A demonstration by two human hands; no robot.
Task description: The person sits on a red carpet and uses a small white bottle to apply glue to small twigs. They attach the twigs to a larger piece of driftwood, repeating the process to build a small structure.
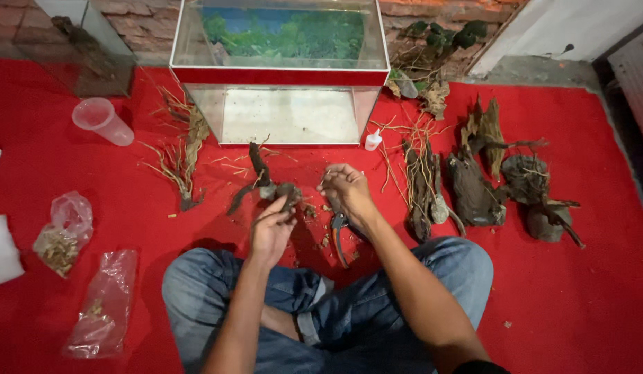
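One driftwood piece (266,187) was gripped by the left hand (271,232); the right hand (347,192) clenched cutters (338,232); the glass tank (287,114) remained bare, several roots (474,187) untrimmed.

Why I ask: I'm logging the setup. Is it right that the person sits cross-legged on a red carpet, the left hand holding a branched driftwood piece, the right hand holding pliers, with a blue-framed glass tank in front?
Not quite: the head view shows the glass tank has a red frame, not blue. The rest stands: red carpet, left hand on the driftwood piece, right hand holding the pliers.
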